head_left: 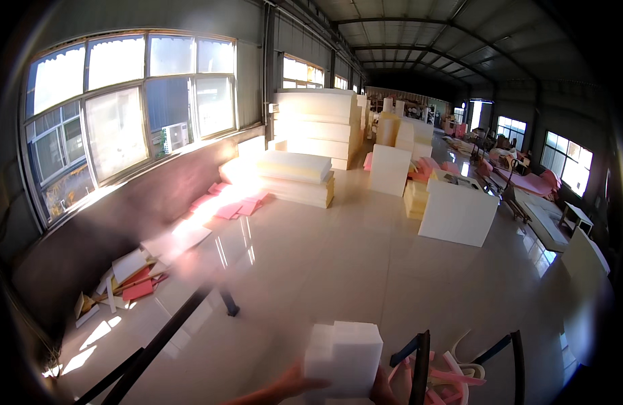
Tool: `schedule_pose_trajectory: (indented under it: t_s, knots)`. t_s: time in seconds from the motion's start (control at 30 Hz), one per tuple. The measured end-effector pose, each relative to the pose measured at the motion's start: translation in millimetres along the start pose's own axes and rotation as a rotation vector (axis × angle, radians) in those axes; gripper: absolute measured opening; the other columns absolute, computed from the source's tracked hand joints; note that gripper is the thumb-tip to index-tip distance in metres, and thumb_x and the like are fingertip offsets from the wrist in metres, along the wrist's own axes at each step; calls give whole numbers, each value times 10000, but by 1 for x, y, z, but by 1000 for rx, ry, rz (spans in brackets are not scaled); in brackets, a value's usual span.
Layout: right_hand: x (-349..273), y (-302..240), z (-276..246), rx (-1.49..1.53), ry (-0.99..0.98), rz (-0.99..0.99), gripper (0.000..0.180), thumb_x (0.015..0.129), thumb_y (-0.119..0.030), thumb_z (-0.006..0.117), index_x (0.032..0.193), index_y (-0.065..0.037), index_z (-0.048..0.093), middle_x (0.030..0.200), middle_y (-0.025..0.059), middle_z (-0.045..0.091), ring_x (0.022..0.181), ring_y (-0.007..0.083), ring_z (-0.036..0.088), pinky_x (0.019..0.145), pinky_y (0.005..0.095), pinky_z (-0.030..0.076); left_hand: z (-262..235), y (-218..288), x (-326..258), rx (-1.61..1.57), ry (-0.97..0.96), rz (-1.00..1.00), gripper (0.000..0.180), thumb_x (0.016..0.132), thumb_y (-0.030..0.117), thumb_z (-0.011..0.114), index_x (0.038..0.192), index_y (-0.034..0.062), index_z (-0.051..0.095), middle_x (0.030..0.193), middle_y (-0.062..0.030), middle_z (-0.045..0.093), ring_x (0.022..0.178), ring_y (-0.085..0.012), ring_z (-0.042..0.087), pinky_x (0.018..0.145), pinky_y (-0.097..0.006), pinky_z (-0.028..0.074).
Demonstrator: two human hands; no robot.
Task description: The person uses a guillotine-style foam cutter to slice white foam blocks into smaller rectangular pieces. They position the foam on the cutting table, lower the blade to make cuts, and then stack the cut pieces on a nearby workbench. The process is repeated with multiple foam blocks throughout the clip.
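Note:
Near the lower edge of the head view, a white foam block (344, 361) with a stepped top is held between my two hands. It looks like two or more pieces pressed together, but I cannot tell for sure. My left hand (294, 383) grips its left side, fingers reaching across the near face. Against the right side lies my right hand (380, 390), mostly hidden behind the block and cut off by the frame. Another white surface shows just below the block at the very edge.
Dark metal frame bars (166, 337) stand at the lower left. Right of my hands, pink and white foam strips (446, 378) lie between more bars. Foam offcuts (132, 273) litter the window wall. Large foam slabs (294, 169) and a white foam block (458, 212) stand farther off.

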State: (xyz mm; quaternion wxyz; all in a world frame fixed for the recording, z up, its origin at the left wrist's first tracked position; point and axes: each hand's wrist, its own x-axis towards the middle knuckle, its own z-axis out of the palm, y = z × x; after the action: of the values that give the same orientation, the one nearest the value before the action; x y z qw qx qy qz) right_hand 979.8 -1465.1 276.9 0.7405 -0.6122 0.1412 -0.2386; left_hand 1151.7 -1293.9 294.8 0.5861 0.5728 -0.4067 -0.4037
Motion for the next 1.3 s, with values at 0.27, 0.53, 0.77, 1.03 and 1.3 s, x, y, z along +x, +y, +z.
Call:
schedule_pose_trajectory:
  t_s: [0.27,0.53,0.77,1.03,1.3]
  knots:
    - [161,32,-174,-58,213,-14,615,1042,-445,263,1448,0,386,1332,153,535,1222,242,508,1044,408,403,12,-28,260,96,-111,-64,845,732,176,839,1426,30,381,1320,-139,546,1237,-248,514,1025,-416,443]
    - [344,9,-285,-57,173,-380,600,1028,-359,329,1499,9,278,1519,196,319,1415,295,299,1161,402,227,8,5,442,-208,16,-87,773,639,50,822,1333,11,484,1200,-124,611,1118,-265,588,948,-426,491]
    - [470,14,-421,-198,230,-363,632,1028,-376,349,1505,28,255,1545,193,287,1445,298,257,1176,392,192,28,-18,632,-146,-5,23,795,617,51,829,1329,-1,479,1198,-129,608,1103,-264,587,929,-415,499]
    - [563,-39,-587,8,463,-216,604,1053,-400,294,1493,14,286,1513,149,353,1390,250,346,1135,387,279,79,-38,894,-128,-436,-44,796,679,120,835,1372,20,456,1266,-118,584,1186,-255,549,983,-438,467]
    - [576,-8,-811,244,663,-203,576,1056,-441,289,1443,-23,379,1351,131,534,1197,219,543,1002,377,452,235,-30,1133,117,-648,149,835,692,125,836,1408,35,415,1275,-119,566,1216,-250,523,1018,-412,439]
